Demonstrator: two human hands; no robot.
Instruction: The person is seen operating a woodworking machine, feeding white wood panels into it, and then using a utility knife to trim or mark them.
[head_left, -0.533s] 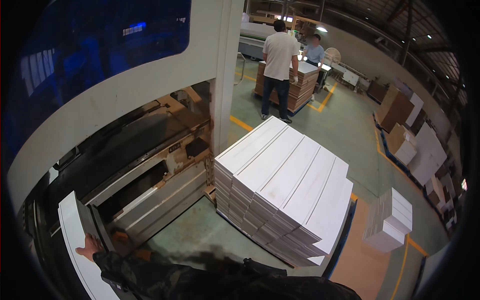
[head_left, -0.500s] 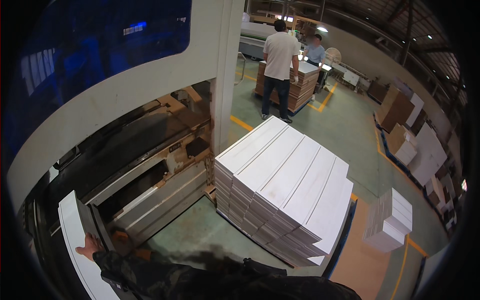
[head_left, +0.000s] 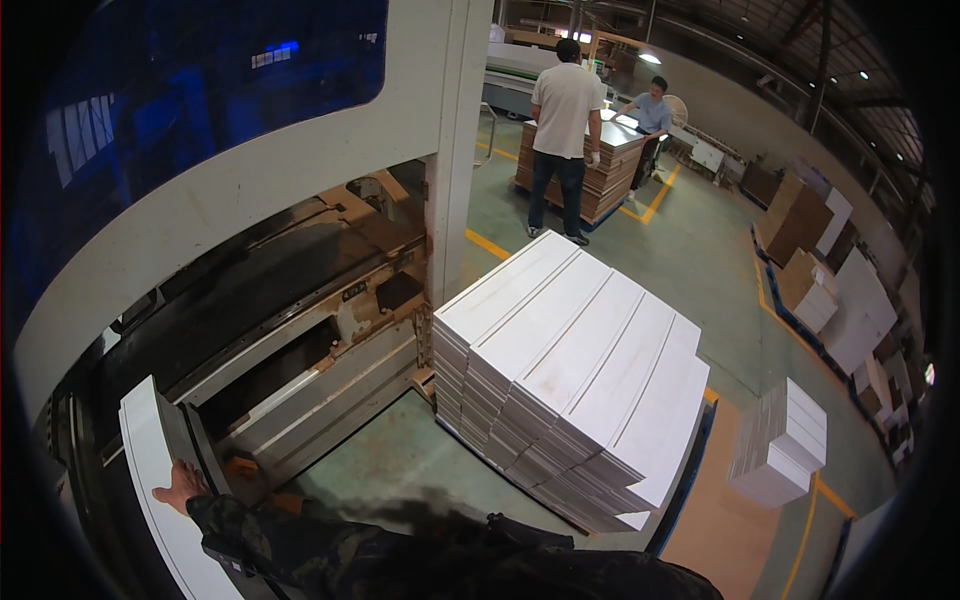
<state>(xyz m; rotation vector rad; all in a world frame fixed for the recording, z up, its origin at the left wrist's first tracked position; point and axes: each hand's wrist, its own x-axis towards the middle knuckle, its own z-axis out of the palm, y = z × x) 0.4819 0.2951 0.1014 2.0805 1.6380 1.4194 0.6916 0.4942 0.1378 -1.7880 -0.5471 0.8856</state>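
Observation:
My left hand (head_left: 181, 484) rests flat with fingers spread on a long white panel (head_left: 155, 470) that lies at the mouth of a large white machine (head_left: 250, 180) at the lower left. My dark camouflage sleeve (head_left: 330, 545) reaches across the bottom of the picture. My right hand is out of sight. To the right stands a tall stack of long white panels (head_left: 575, 385) in several rows.
A smaller pile of white panels (head_left: 785, 445) sits on the floor at right. Two people stand at a stack of brown boards (head_left: 600, 175) at the back. More stacked boards (head_left: 830, 290) line the right wall. Yellow lines mark the green floor.

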